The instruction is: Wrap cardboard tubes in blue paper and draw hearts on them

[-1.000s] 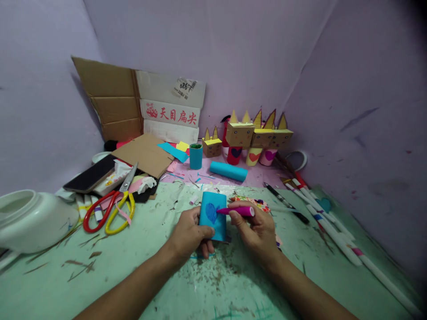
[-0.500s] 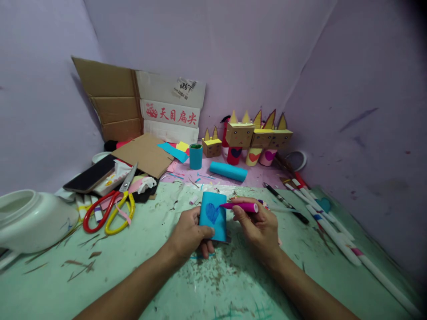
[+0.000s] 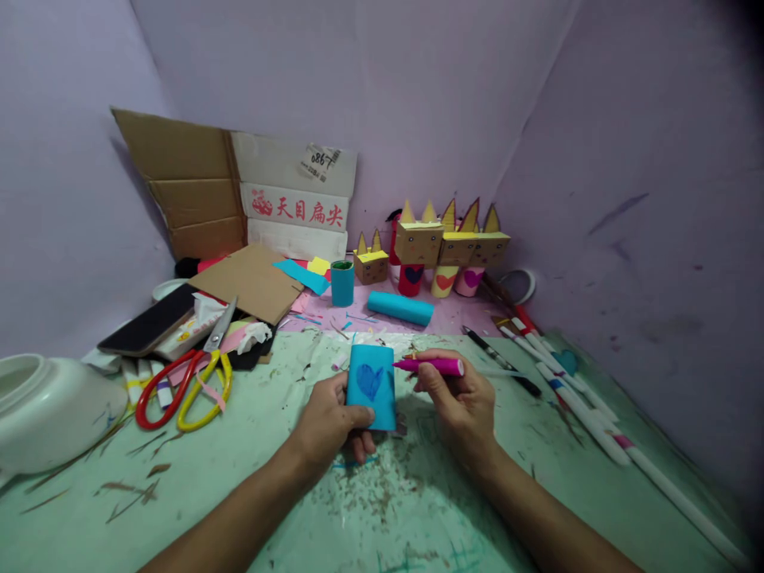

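Observation:
My left hand (image 3: 327, 420) grips a small blue paper-covered tube (image 3: 371, 386) standing upright on the green mat (image 3: 382, 509). A darker blue heart is drawn on its front. My right hand (image 3: 461, 406) holds a pink marker (image 3: 430, 366) level, with its tip a little to the right of the tube and off the heart.
Red and yellow scissors (image 3: 182, 380) and a phone (image 3: 149, 321) lie at the left by a white jar (image 3: 41, 406). Cardboard animal figures (image 3: 445, 247), a blue roll (image 3: 399, 307) and a blue cup (image 3: 342, 282) stand at the back. Several markers (image 3: 573, 398) lie at the right.
The marker tip has drawn back from the heart to the right of the tube. The view has shifted slightly, so everything sits a little to the left.

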Tool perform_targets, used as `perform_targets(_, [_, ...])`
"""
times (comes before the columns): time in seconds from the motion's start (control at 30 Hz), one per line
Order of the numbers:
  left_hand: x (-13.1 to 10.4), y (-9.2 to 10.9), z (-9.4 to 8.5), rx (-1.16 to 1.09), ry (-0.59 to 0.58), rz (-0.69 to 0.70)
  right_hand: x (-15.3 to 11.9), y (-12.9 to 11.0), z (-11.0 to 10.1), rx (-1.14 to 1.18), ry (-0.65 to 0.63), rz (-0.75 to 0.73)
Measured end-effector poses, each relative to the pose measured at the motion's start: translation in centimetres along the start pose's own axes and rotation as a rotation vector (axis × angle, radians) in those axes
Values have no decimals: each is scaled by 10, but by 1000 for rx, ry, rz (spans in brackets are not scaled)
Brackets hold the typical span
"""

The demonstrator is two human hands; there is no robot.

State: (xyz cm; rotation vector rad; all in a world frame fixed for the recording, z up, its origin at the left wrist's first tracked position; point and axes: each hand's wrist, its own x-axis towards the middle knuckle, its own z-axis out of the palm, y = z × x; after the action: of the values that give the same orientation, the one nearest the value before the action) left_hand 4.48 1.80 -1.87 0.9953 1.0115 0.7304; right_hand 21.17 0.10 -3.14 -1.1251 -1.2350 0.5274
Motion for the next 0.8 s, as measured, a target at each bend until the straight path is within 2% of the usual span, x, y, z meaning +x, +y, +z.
perform_targets(0.13, [0, 0, 1, -34, 16, 11, 2, -2, 7, 183, 30, 169])
perform_targets(0.4, [-2, 2, 4, -89, 18, 43, 1, -6, 10, 271, -167, 428])
perform_targets(0.5, [-4, 2, 5, -100, -7, 34, 1, -8, 10, 232, -224, 458])
perform_targets(0.6, [-4, 0, 4, -82, -34, 21, 0, -11, 13, 207, -228, 459])
perform_targets(0.8, [-1, -2, 4, -18, 20, 17, -3, -9, 18, 197, -226, 455])
